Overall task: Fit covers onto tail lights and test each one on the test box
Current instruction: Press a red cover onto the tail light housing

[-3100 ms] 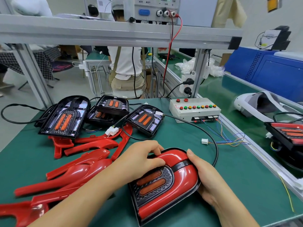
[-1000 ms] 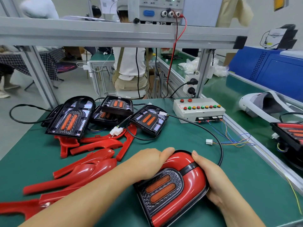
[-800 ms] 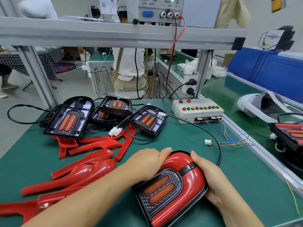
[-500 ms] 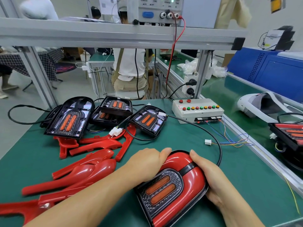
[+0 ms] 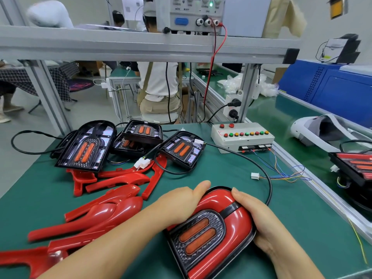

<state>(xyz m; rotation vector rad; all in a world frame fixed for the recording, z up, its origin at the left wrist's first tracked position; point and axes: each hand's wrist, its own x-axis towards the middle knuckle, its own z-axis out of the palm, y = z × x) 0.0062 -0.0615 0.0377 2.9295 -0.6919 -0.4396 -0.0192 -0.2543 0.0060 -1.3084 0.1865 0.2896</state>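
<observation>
Shifted since three seconds ago: the left hand (image 5: pixel 179 206), whose fingers then lay spread over the top of the lamp, now sits on its left flank; over the last half second I log no change. Item 1, tail light (image 5: pixel 203 236): flat on the green mat (image 5: pixel 221 170) at the near edge, red cover (image 5: pixel 239 222) seated over its right side and top curve. Item 2, left hand: fingers curled down over the lamp's left edge, thumb laid along the top of the cover, gripping. Item 3, right hand (image 5: pixel 259 224): cupped round the lamp's right edge, thumb on the cover's top, gripping. Item 4, test box (image 5: pixel 241 137): far right of the mat, well apart from the lamp, a row of coloured buttons on top. Item 5, white connector (image 5: pixel 255 175): loose on the mat, on thin coloured wires from the box. Item 6, black cable (image 5: pixel 261 172): arcs from behind the right hand toward the far lamps. Item 7, three bare tail lights (image 5: pixel 86 147) at the far left. Item 8, loose red covers (image 5: pixel 104 216): heaped left of the hands.
</observation>
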